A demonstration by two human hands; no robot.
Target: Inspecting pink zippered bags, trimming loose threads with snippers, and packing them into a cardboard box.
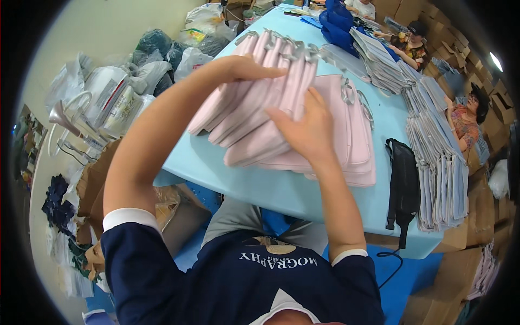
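1. A bundle of pink fabric bags [260,97] is seen held up on edge over the near part of a light blue table [292,195]. The bags are pale pink, flat and soft-looking, fanned like a deck, with grey ribbon handles [295,51] gathered along the far edge.
2. The left hand [246,67] is laid over the top of the bundle, palm down, fingers stretched flat and close together across the upper bags. The thumb is hidden, so whether the bundle is clasped from beneath cannot be told.
3. The right hand [306,130] is pressed against the near right face of the bundle, fingers spread moderately and lying on the fabric; the lowest bags are supported there.
4. A second stack of pink bags [355,135] is observed lying flat on the table just behind and to the right of the held bundle, the two touching or overlapping; the same grey handles are noted at its far end.
5. A black pouch with strap [403,179] is recorded on the table's right part, hanging over the near edge.
6. Long rows of grey-blue bags [439,162] are stacked along the right side of the table, well apart from the hands.
7. Two other people [466,116] are seated beyond the right edge of the table.
8. White plastic bags [116,97] are piled on the floor at left.
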